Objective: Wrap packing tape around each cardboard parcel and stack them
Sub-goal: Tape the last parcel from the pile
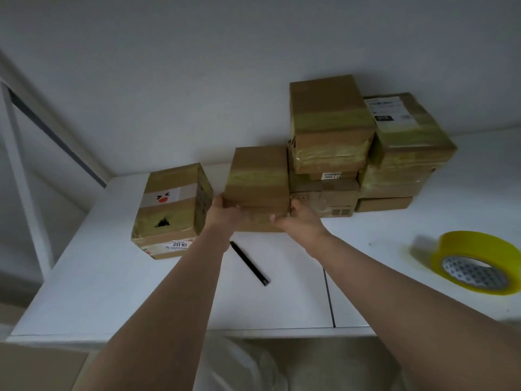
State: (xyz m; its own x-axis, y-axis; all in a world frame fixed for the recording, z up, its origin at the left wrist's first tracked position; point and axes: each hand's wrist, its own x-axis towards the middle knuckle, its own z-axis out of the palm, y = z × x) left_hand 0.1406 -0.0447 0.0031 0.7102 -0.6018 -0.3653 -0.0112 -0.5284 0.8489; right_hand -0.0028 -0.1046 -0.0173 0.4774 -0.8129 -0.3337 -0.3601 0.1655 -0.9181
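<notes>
Head view, held parcel: a brown cardboard parcel with a band of yellowish tape across its top (258, 176) sits between both hands, against the left side of the centre stack. Whether it rests on another box beneath cannot be told; a brown edge shows under the hands.
Head view, left hand: the left hand (225, 211) grips the parcel's lower left corner, fingers curled against the near face.
Head view, right hand: the right hand (298, 218) grips the lower right corner, thumb up along the edge, fingers curled underneath.
Head view, centre stack: a taped brown parcel (329, 122) lies on top of a plain brown printed carton (324, 198) at the back of the white bench (112, 292), against the wall.
Head view, right stack: a taped parcel with a white shipping label (408, 128) tops at least two more boxes, touching the centre stack.
Head view, left parcel: a taped brown parcel with a white face sticker (173, 204) stands alone, just beside the held parcel.
Head view, tools: a yellow roll of packing tape (476, 262) lies well to the right; a slim black pen-like tool (249, 263) lies near the forearms.
Progress, judged: most visible parcels are already taped and stacked. The current step appears to be placing this parcel. The parcel on the left is not yet stacked.
</notes>
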